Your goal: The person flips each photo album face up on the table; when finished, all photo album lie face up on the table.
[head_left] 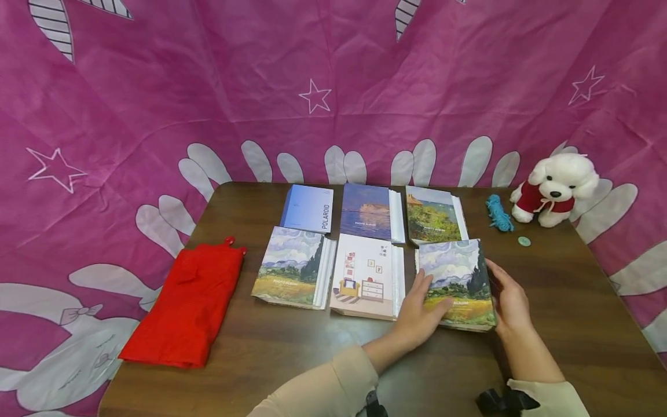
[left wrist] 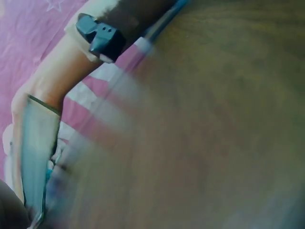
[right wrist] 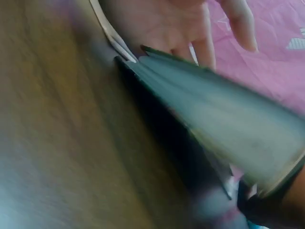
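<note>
Both hands are at a photo album point(head_left: 455, 278) with a painted landscape cover, at the front right of the albums. My left hand point(head_left: 417, 310) holds its left side, thumb over the lower cover. Along the right edge my right hand point(head_left: 513, 298) grips it, fingers partly hidden behind the album. In the right wrist view the album's page block point(right wrist: 228, 114) stands at a slant above the dark tabletop, with the left hand point(right wrist: 162, 24) beside it. Just left lies a white album point(head_left: 363, 278) with a drawn room on it.
Another landscape album point(head_left: 288, 266), a blue Polaroid album point(head_left: 308, 208), a sea-cliff album point(head_left: 366, 211) and a green garden album point(head_left: 433, 214) lie on the table point(head_left: 292, 359). A red cloth bag point(head_left: 184, 304) is left. Blue yarn point(head_left: 499, 213), a green disc point(head_left: 524, 241) and a plush dog point(head_left: 554, 188) are right.
</note>
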The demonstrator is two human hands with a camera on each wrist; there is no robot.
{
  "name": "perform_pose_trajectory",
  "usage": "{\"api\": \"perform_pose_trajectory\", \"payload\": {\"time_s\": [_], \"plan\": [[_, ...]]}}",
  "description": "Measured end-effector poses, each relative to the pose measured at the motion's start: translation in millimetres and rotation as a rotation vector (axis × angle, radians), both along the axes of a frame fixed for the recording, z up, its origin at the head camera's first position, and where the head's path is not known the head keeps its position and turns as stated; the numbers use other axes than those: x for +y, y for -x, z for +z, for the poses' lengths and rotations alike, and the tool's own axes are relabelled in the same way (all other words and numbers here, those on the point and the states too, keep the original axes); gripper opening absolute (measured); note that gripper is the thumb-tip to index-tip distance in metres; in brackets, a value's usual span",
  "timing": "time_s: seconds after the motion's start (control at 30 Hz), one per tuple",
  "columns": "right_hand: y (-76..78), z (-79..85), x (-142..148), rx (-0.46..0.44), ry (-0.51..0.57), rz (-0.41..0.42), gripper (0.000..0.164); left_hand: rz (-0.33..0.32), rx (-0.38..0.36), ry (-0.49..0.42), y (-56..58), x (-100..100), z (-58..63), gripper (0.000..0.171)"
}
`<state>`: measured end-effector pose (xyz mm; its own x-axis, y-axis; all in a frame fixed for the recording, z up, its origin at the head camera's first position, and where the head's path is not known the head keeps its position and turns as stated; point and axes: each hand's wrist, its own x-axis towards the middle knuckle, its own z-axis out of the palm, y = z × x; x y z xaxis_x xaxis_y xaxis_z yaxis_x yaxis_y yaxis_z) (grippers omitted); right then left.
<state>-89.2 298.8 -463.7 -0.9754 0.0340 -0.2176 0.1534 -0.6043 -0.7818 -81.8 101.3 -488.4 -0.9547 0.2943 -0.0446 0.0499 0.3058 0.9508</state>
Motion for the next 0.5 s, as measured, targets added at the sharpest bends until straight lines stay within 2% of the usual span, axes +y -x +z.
{"api": "perform_pose_trajectory", "payload": {"time_s": [0.07,0.23,0.3,0.5], "plan": [[-0.2,2.9,3,0.041,-0.002,-0.027,0.034,-0.034,-0.001,-0.014,-1.8,1,-2.1,0.068],[1.8,12.3,3,0.040,-0.139,-0.070,0.025,-0.102,0.002,-0.014,-2.4,4,-3.9,0.063],[2.5,15.8,0,0.045,-0.139,-0.070,0.024,-0.121,0.010,-0.002,-1.7,4,-2.9,0.061],[0.8,23.9,-15,0.127,-0.043,-0.056,0.027,-0.167,0.006,-0.002,-0.9,4,3.1,0.058]]}}
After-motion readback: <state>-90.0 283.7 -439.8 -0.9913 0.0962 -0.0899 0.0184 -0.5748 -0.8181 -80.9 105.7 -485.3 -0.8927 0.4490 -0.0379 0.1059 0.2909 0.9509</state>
